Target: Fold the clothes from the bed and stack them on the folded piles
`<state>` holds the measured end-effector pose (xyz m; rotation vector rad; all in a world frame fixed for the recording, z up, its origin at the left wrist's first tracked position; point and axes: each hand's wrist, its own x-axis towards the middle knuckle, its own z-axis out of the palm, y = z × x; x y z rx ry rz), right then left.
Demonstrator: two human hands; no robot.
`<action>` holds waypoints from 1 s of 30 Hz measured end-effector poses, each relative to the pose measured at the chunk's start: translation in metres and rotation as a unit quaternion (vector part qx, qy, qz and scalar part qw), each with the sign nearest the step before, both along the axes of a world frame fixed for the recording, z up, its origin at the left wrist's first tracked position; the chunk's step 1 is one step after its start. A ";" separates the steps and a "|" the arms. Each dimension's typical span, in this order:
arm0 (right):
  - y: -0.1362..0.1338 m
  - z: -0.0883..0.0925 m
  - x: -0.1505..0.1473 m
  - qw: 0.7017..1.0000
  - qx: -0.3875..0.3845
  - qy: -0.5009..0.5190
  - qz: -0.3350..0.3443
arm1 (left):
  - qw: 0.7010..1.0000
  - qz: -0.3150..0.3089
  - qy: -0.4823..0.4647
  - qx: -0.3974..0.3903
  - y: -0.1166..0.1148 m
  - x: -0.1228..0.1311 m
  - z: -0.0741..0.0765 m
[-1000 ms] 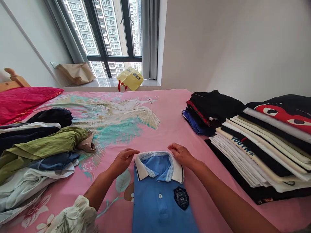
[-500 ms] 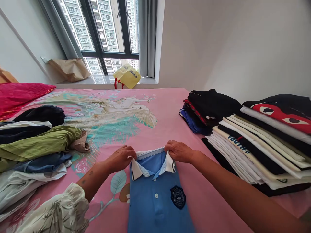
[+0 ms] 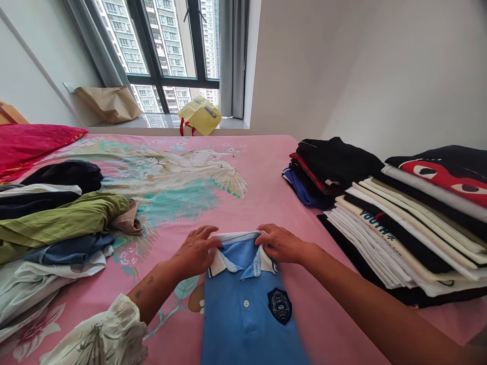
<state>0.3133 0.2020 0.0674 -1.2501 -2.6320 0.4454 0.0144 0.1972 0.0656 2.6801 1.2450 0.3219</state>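
A blue polo shirt (image 3: 243, 319) with a white collar lies front up on the pink bedspread (image 3: 262, 203), its lower part cut off by the bottom of the view. It has a dark shield badge on the chest and a white button under the neck opening. My left hand (image 3: 197, 248) pinches the collar's left side between thumb and fingers. On the collar's right side my right hand (image 3: 280, 242) is closed, fingertips curled over the fold near the neckband.
Loosely piled clothes (image 3: 61, 218) lie on the left, in front of a magenta pillow (image 3: 34, 147). Neat stacks of folded shirts (image 3: 403, 233) stand on the right, beside a smaller dark stack (image 3: 335, 162). A yellow bag (image 3: 201, 114) and a brown paper bag (image 3: 108, 103) rest by the window.
Both hands have shifted inward along the collar, toward the neckband. The collar's points now lie flatter on the shirt. The camera view has moved slightly.
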 end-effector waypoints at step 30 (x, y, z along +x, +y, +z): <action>-0.009 -0.044 0.008 0.991 -0.002 0.114 -0.077 | 0.984 0.114 -0.109 0.084 -0.034 0.023 -0.025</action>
